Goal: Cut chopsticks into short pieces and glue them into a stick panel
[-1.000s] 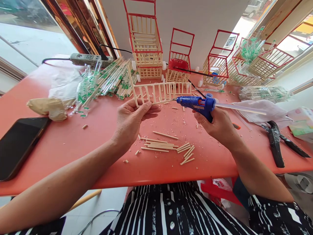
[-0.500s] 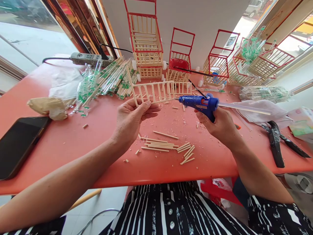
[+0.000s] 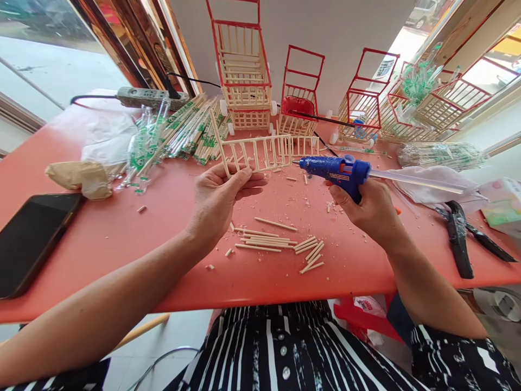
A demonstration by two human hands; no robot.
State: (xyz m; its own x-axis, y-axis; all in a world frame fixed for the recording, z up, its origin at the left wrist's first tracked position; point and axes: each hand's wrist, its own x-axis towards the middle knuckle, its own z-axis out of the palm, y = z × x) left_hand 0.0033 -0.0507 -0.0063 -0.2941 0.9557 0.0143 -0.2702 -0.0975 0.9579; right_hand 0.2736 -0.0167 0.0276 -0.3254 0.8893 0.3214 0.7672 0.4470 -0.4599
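Between the thumb and fingers of my left hand (image 3: 223, 195) is one end of a ladder-like wooden stick frame (image 3: 264, 152), held up off the table. My right hand (image 3: 370, 212) is wrapped round a blue hot glue gun (image 3: 334, 171), with a clear glue stick (image 3: 419, 182) jutting from its back. The gun's nozzle points left, close to the frame's right part; whether they touch I cannot tell. Below both hands, long cut sticks (image 3: 264, 241) and short cut sticks (image 3: 313, 255) lie on the orange-red table (image 3: 163, 271).
Model carts of sticks with red edges (image 3: 244, 70) stand along the back. Wrapped chopsticks (image 3: 195, 130) and a power strip (image 3: 150, 98) lie back left, a phone (image 3: 36, 239) at left. Black-handled pliers (image 3: 459, 233) and a white cloth (image 3: 439, 187) lie at right.
My right hand has drawn the glue gun slightly to the right, its nozzle shifting away along the frame. My left hand and the stick frame have stayed in place.
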